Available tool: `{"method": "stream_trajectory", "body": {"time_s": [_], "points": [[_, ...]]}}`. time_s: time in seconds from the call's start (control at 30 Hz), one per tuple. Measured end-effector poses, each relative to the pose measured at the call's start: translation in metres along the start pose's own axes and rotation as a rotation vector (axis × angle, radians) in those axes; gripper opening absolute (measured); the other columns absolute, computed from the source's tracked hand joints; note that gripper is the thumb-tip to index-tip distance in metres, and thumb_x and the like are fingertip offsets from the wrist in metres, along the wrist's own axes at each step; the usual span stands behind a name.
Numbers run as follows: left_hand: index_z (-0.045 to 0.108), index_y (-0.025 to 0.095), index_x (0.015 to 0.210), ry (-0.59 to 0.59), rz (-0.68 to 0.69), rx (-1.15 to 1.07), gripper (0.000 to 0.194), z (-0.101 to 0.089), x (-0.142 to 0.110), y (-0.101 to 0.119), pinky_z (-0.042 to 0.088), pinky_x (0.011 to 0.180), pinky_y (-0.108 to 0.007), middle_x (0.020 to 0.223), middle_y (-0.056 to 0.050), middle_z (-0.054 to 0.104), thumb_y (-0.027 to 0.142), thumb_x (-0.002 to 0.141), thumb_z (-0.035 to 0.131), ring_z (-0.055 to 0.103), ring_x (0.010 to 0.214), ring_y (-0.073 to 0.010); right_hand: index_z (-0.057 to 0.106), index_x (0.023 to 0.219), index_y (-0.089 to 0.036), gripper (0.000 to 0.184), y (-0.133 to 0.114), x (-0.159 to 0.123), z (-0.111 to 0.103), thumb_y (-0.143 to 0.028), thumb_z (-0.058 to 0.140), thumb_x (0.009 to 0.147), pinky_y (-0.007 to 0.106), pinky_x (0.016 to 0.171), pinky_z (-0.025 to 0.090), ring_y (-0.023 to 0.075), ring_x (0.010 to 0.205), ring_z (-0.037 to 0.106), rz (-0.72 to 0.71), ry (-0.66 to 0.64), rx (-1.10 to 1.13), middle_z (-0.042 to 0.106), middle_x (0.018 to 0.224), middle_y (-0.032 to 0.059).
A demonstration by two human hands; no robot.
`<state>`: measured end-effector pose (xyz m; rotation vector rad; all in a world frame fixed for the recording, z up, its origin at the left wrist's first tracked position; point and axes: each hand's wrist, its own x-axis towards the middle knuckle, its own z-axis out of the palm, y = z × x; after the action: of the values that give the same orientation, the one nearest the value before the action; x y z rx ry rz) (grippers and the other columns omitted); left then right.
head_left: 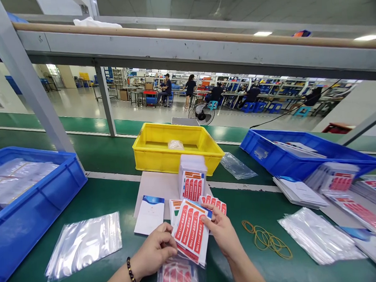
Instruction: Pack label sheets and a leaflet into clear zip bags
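Observation:
My right hand [221, 229] grips a small stack of red-and-white label sheets [192, 228], printed "Max Level" and "Min Level", thumb on top at the right edge. My left hand [157, 246], a beaded bracelet at its wrist, is closed with curled fingers at the lower left corner of the sheets; whether it pinches them or the bag is hidden. Below them lies a clear plastic bag [178, 278] with red labels showing through. More label sheets [221, 204] lie just behind. A white booklet with a blue top [150, 215] rests on the left.
A yellow bin [157, 159] stands behind a tall label stack [193, 184]. Blue bins [68, 179] flank both sides. Clear bags [86, 241], rubber bands [267, 239], more bags [319, 235] and white booklets [299, 192] lie on the green table. People work in the background.

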<state>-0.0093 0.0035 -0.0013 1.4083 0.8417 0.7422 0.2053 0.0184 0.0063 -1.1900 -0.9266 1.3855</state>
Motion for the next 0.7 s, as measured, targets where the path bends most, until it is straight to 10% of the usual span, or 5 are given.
{"method": "stream_trajectory", "body": {"time_s": [0.53,0.7], "points": [[0.062,0.015,0.062,0.03,-0.001,-0.017,0.016,-0.001,0.001,-0.002,0.038,0.074,-0.029,0.082,-0.003,0.052,0.03,0.066,0.065,0.05,0.08,-0.0179,0.053,0.103,-0.021,0.046,0.008,-0.008,0.014,-0.047,0.067,0.067,0.031,0.06,0.048,0.0208,0.068,0.062,-0.009,-0.154,-0.124,0.066,0.079,0.0032],[0.058,0.016,0.06,0.21,0.03,-0.007,0.02,0.0,0.004,0.001,0.036,0.078,-0.029,0.085,-0.003,0.05,0.033,0.069,0.062,0.049,0.084,-0.0185,0.067,0.07,-0.017,0.018,0.003,-0.015,0.019,-0.035,0.066,0.068,0.032,0.073,0.044,0.0208,0.082,0.057,-0.123,-0.361,-0.491,0.06,0.089,0.0058]]}}
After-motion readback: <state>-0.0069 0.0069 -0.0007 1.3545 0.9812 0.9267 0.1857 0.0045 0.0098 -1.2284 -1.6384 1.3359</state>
